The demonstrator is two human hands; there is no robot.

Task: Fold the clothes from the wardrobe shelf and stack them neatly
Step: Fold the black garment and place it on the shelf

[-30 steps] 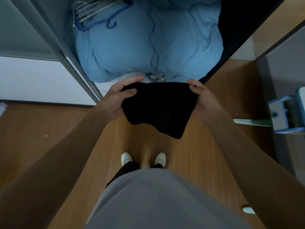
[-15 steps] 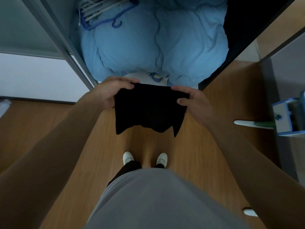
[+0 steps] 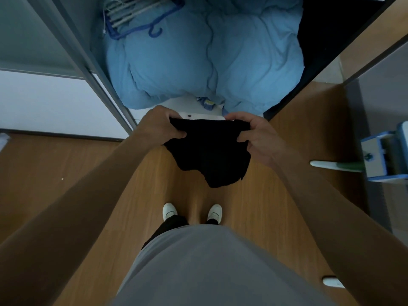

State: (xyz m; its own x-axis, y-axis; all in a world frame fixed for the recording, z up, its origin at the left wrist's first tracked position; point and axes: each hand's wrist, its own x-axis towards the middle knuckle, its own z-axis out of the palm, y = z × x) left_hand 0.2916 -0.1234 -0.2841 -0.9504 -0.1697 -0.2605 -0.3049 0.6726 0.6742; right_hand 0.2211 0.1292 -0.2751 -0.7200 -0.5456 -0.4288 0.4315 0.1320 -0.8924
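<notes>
Blue duvet (image 3: 198, 58) at 12 o'clock, bunched, with a seam down its middle. At 11 o'clock a blue hanger (image 3: 141, 29) lies on its left part, against a bundle of pale hangers (image 3: 130, 14). Small blue-and-yellow item (image 3: 207, 103) tucked under the duvet's near edge; kind not legible. Grey metal rail (image 3: 88, 58) runs diagonally at 10 o'clock, white panel (image 3: 55, 102) beside it. Wood floor (image 3: 66, 173) from 9 to 6 o'clock. At 3 o'clock a blue-and-white device (image 3: 384, 155), a white-and-green handle (image 3: 335, 166) projecting leftward from it.
</notes>
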